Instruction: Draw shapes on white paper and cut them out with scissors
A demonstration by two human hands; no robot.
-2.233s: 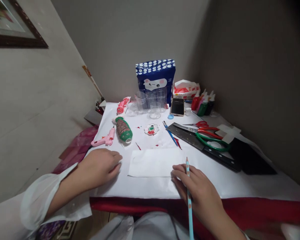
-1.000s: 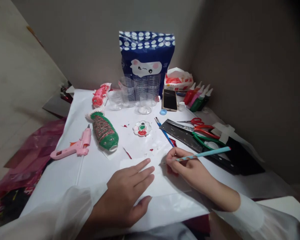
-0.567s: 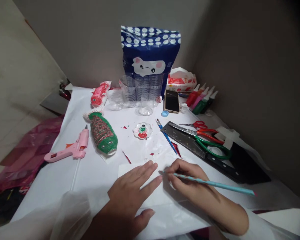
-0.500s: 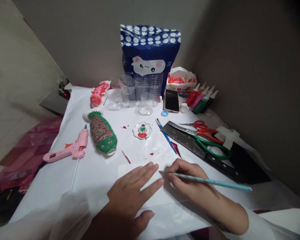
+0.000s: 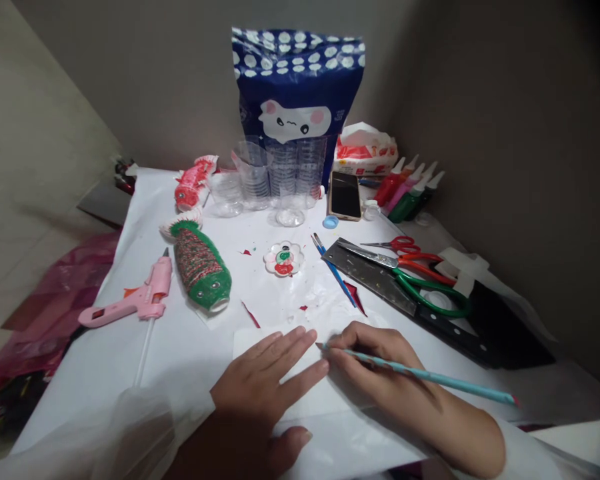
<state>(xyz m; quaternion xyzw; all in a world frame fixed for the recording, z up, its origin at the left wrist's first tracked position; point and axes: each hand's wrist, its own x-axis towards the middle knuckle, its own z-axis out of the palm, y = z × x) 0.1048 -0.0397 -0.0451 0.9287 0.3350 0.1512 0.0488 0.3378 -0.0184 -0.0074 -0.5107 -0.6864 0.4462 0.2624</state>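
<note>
While probable paints [image 5: 404, 197] stand beyond, the left hand [image 5: 263, 380] splays over paper [image 5: 244, 341], the right [image 5: 383, 370] pinching a pencil [image 5: 445, 379].

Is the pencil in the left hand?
No, the right hand holds the pencil, while the left hand lies on the paper with nothing in its fingers.

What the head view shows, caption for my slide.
The left hand rests on white paper; the right hand holds a turquoise pencil.
</note>
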